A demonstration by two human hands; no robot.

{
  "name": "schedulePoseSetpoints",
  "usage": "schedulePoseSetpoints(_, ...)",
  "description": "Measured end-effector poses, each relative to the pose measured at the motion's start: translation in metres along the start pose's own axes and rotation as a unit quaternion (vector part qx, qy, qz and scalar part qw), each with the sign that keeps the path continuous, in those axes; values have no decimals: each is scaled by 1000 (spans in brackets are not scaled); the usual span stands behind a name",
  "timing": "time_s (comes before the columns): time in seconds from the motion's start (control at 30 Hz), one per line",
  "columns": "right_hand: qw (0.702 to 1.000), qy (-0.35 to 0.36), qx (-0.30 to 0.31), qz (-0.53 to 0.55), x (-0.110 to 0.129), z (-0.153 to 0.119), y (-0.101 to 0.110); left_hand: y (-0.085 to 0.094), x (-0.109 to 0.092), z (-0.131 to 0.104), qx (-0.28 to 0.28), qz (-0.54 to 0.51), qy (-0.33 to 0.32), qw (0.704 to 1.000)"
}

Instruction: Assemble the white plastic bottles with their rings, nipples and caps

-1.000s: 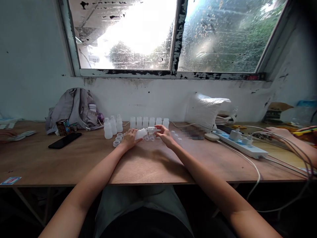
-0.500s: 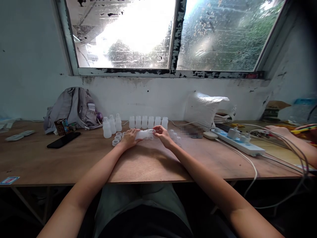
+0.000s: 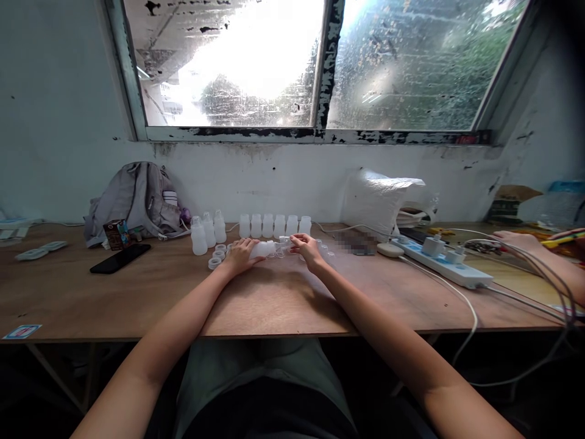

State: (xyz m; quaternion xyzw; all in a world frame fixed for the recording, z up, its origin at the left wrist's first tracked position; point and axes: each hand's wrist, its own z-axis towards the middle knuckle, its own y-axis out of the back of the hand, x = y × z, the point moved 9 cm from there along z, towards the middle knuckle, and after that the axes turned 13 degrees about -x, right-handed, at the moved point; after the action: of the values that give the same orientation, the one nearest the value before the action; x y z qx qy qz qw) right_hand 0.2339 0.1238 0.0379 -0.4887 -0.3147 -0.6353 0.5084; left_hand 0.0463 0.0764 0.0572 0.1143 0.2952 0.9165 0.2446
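Mid-frame, I see the left hand gripping a white bottle; the right hand, pinching a clear piece, has shifted rightward.

Milky-white plastic bottle in the left grip; small, seemingly colourless plastic piece at the right grip; flat reddish-brown wooden surface beneath both.

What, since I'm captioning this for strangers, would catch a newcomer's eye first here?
Likely the bright, grimy window, across the view's top. Below, at centre, the left hand holds a whitish bottle sideways, and the right hand a clear piece near its neck; six upright bottles stand behind.
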Motion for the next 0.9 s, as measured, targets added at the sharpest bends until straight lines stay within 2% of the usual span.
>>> schedulePoseSetpoints(0.2, 999, -32, 28, 12, -9, -4, -7, -1, -2, 0, 6, -5, -6, 1000)
schedulePoseSetpoints(0.7, 998, -21, 58, 25, -5, -14, -16, 2, -14, 0, 14, -33, -21, 999)
schedulePoseSetpoints(0.9, 992, 14, 124, -13, 1, -27, -28, 4, -18, -2, 34, -74, -23, 996)
